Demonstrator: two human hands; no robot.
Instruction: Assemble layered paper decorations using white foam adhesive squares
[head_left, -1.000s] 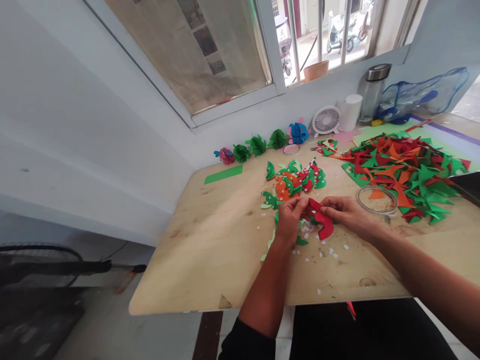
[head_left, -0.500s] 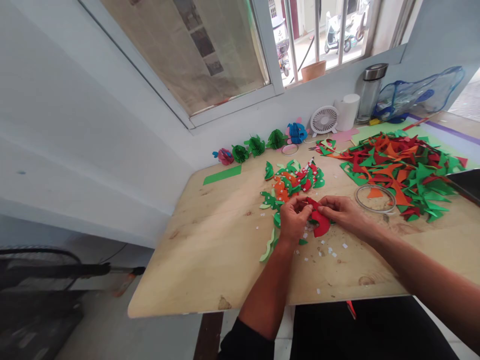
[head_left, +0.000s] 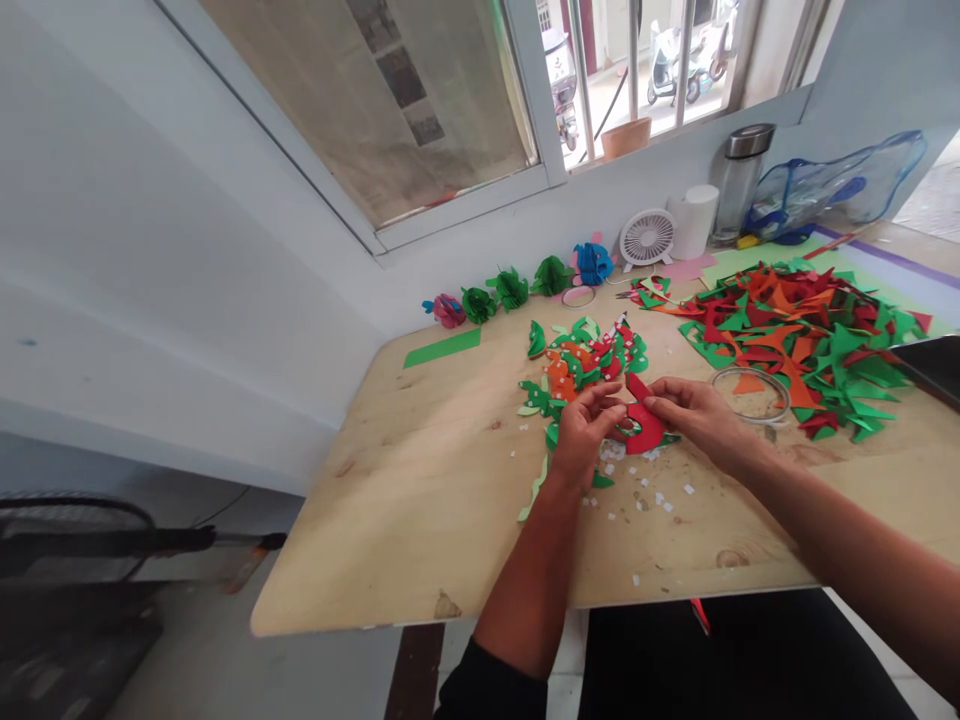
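Observation:
A curved red paper cutout [head_left: 643,432] is between my two hands, above the table. My right hand [head_left: 694,418] pinches its upper right part between thumb and fingers. At its left edge is my left hand [head_left: 586,432], thumb and fingers closed on the paper, though the exact contact is partly hidden. Small white squares [head_left: 660,499] lie scattered on the wood below. Just beyond my left hand, a cluster of green, orange and red cutouts [head_left: 574,365] carries white squares. Pale green wavy strips [head_left: 534,492] rest beside my left wrist.
A heap of paper scraps [head_left: 795,320] covers the right side, with a tape roll [head_left: 750,394] at its near edge. Along the wall stand folded paper figures [head_left: 512,290], a small white fan [head_left: 648,238], a white cylinder [head_left: 694,222] and a glass bottle [head_left: 741,185].
The red cutout has turned and spread between my hands, its upper strip now tilted up. My right hand has moved slightly right, and my left fingers have straightened somewhat.

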